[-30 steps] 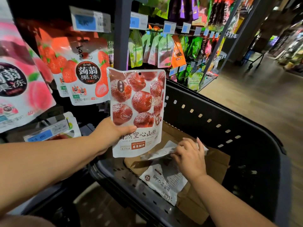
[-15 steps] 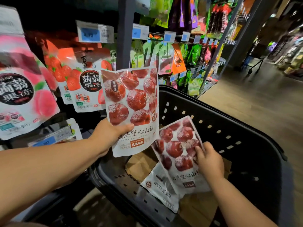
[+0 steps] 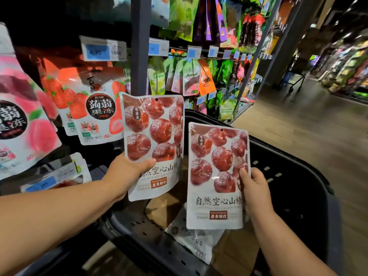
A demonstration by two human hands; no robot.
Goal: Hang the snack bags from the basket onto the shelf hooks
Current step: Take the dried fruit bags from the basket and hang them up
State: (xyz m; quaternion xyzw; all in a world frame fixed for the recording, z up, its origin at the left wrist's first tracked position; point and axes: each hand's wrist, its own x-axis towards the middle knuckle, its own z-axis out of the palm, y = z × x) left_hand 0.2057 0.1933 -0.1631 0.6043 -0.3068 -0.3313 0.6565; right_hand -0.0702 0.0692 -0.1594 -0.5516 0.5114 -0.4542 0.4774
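Both grips full; hooking risk.
Left grip (image 3: 127, 172) pinches left bag (image 3: 153, 134) low, right grip (image 3: 256, 188) clasps right bag (image 3: 215, 166) by its edge; floppy tops may miss hooks, seemingly hidden here.

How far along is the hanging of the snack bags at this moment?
Done: no bag of this red-fruit kind is seen hanging. In hand: the left hand holds a first bag up, and the right hand holds a second bag above the basket. Left: both need hanging, and a third bag lies face down in the basket.
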